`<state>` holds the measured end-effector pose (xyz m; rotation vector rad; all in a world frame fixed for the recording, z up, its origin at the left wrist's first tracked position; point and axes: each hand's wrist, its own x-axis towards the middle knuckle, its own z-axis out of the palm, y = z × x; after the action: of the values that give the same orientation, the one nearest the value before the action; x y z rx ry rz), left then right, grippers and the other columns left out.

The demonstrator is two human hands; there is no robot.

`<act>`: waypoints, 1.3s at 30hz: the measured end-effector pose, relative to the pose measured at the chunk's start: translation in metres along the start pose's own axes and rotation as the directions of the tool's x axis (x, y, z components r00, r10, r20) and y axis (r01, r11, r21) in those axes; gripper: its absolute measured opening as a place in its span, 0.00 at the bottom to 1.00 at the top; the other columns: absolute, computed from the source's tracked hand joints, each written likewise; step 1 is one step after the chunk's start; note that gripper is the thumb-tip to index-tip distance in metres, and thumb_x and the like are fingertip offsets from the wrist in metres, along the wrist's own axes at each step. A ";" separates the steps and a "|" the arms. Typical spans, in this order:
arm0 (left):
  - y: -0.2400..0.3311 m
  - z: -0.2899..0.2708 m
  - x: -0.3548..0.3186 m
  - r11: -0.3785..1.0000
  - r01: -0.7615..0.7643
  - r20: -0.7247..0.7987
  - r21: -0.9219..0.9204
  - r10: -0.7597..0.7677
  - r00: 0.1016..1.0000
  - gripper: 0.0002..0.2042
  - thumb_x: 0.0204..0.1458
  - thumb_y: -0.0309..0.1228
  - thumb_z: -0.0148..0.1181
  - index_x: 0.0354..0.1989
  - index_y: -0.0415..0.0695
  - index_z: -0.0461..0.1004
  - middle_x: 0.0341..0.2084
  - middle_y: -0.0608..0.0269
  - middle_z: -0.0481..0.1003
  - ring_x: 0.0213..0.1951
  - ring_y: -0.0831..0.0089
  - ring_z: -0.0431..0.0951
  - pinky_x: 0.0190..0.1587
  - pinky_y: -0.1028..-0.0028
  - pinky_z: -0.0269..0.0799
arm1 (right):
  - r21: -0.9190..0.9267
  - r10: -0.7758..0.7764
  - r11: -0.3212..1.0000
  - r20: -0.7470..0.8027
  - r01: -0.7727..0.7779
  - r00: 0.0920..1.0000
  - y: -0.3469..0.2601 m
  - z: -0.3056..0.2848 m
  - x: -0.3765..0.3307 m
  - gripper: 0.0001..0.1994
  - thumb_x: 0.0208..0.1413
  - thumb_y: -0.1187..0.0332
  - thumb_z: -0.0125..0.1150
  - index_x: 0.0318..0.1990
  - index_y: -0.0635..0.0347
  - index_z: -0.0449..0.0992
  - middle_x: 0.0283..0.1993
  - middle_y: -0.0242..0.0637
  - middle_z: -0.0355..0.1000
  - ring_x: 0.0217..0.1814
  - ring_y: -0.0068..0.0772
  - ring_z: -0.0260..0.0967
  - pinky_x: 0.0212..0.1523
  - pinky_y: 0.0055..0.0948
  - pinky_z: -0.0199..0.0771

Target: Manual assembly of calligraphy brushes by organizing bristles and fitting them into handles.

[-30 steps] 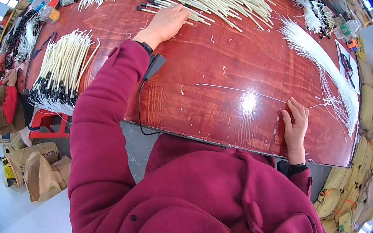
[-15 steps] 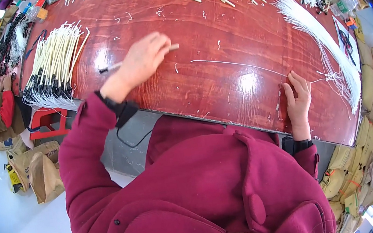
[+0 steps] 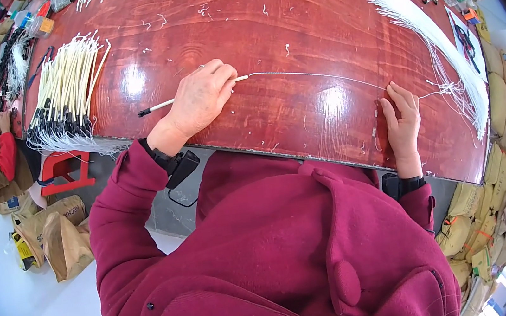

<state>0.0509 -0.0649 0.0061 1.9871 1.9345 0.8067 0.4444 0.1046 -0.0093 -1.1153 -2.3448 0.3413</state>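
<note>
Red-brown worktop (image 3: 287, 32) across upper frame. Cream tube (image 3: 163, 105), one, at frame centre-left, long axis roughly horizontal, black tip pointing left, thin white strand (image 3: 319, 76) running right from the other end. Left hand (image 3: 200, 98), knuckles up, pinching tube. Right hand (image 3: 402, 118), centre-right, fingers extended flat, pressing strand against worktop.

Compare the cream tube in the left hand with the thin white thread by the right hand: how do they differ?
The cream tube is thicker, stiff-looking and black-tipped; the white thread is hair-thin and curves. The left hand grips the tube; the right hand lies flat at the thread's far end. Both lie on the red table.
</note>
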 end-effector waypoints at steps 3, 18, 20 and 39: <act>-0.001 0.001 0.000 1.000 -0.003 -0.012 0.012 0.004 1.000 0.03 0.57 0.23 0.61 0.39 0.40 0.74 0.33 0.56 0.73 0.34 0.55 0.77 0.36 0.61 0.71 | 0.004 -0.001 1.000 0.004 0.001 1.000 0.002 0.001 0.000 0.15 0.59 0.73 0.65 0.52 0.68 0.80 0.56 0.46 0.77 0.59 0.45 0.71 0.63 0.36 0.68; 0.006 0.028 0.028 0.973 -0.166 -0.069 0.157 0.179 0.981 0.04 0.55 0.26 0.60 0.37 0.44 0.74 0.32 0.58 0.74 0.37 0.55 0.78 0.38 0.59 0.75 | 0.032 -0.053 0.998 0.098 0.050 0.994 -0.007 0.002 0.007 0.19 0.57 0.71 0.67 0.55 0.67 0.79 0.60 0.46 0.74 0.62 0.46 0.69 0.65 0.38 0.66; 0.024 0.050 0.049 0.961 -0.201 0.008 0.192 0.204 0.979 0.03 0.53 0.27 0.59 0.35 0.45 0.73 0.32 0.58 0.74 0.38 0.55 0.78 0.39 0.59 0.75 | 0.029 -0.172 0.985 0.215 0.169 0.961 -0.030 0.011 0.018 0.23 0.55 0.69 0.66 0.59 0.65 0.77 0.63 0.47 0.72 0.65 0.49 0.66 0.67 0.41 0.63; 0.003 0.014 -0.004 0.955 0.276 -0.010 0.108 -0.276 0.961 0.13 0.54 0.28 0.64 0.47 0.40 0.71 0.37 0.44 0.79 0.42 0.45 0.80 0.43 0.54 0.74 | 0.156 -0.371 0.925 0.156 0.348 0.916 -0.082 0.052 0.042 0.06 0.52 0.71 0.66 0.38 0.56 0.80 0.45 0.32 0.76 0.52 0.42 0.70 0.56 0.39 0.66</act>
<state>0.0609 -0.0665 -0.0047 1.7149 2.2301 0.6351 0.3401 0.0856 -0.0033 -0.5942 -2.5868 0.4622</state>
